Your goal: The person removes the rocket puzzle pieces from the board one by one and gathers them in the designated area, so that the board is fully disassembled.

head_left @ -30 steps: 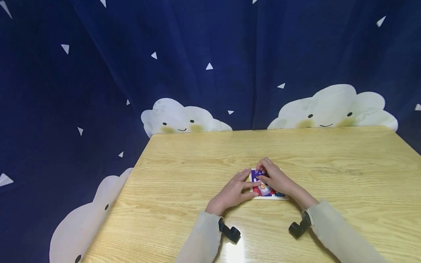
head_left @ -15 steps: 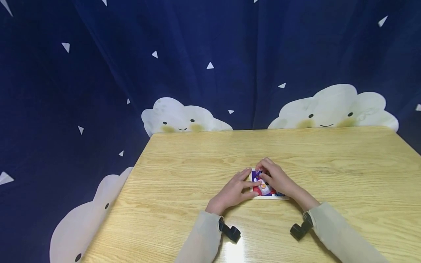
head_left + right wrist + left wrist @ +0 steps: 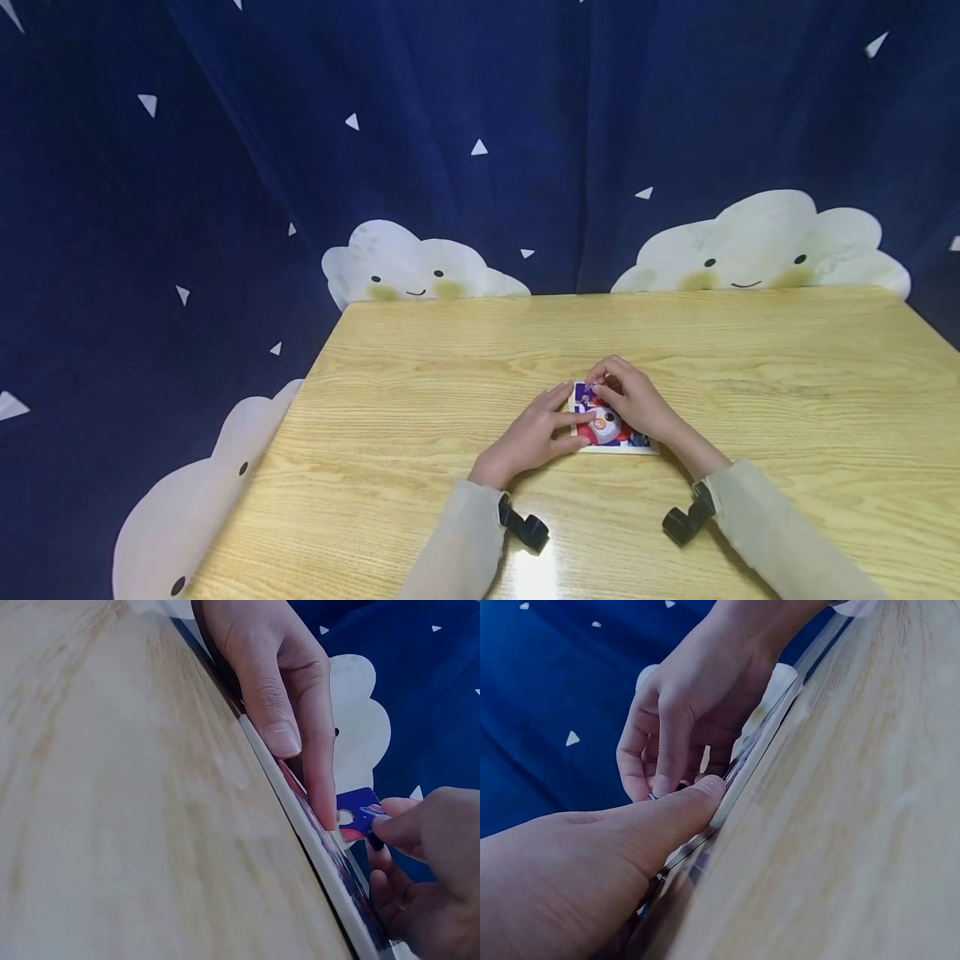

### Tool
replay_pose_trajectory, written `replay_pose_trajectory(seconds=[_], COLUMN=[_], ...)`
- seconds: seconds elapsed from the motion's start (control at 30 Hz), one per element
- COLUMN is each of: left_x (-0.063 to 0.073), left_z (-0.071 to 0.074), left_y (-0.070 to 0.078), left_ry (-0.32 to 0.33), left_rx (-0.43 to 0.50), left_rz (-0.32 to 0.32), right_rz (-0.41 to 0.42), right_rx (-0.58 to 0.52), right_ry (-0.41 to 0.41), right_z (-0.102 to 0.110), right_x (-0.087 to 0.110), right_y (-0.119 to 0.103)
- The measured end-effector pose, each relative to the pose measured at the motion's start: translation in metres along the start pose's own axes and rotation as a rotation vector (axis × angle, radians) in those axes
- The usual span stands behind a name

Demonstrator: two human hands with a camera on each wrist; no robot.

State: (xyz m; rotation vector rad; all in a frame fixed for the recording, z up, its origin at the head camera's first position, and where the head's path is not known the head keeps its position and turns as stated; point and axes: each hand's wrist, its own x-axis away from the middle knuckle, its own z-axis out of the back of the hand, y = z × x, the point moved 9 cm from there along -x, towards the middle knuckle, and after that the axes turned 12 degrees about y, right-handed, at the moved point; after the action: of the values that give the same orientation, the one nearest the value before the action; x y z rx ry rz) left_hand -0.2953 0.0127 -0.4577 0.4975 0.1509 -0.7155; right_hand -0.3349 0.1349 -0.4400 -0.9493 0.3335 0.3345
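Observation:
A small jigsaw puzzle in a white-edged tray lies flat on the wooden table, its picture purple, red and white. My left hand rests on the puzzle's left side with fingers spread, the thumb at the near edge. At the upper part, my right hand pinches a purple-blue jigsaw piece printed with a ringed planet between thumb and fingers. The right wrist view shows that piece tilted up from the puzzle, close beside a left fingertip. My right hand covers part of the puzzle's right side in the head view.
Around the puzzle spreads the light wooden table. Behind it and along the left side hangs a dark blue curtain with white triangles and smiling clouds. Black camera mounts sit on both wrists, close over the table.
My right thumb has moved toward the puzzle's far edge with the pinched piece, and more of the red and white picture shows below it. The left hand has stayed in place.

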Motion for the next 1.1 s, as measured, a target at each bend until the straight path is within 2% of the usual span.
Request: replay_pose_trajectory(seconds=[0.87, 1.1], left_x=[0.0002, 0.0003], left_z=[-0.0015, 0.0005], left_y=[-0.0013, -0.001], left_ry=[-0.018, -0.014], left_rx=[0.034, 0.041], left_rz=[0.017, 0.023], right_rz=[-0.052, -0.07], right_rx=[-0.009, -0.01], right_ry=[-0.013, 0.01], right_z=[-0.0002, 0.0044], right_x=[0.0009, 0.0012], right_y=[0.0064, 0.0096])
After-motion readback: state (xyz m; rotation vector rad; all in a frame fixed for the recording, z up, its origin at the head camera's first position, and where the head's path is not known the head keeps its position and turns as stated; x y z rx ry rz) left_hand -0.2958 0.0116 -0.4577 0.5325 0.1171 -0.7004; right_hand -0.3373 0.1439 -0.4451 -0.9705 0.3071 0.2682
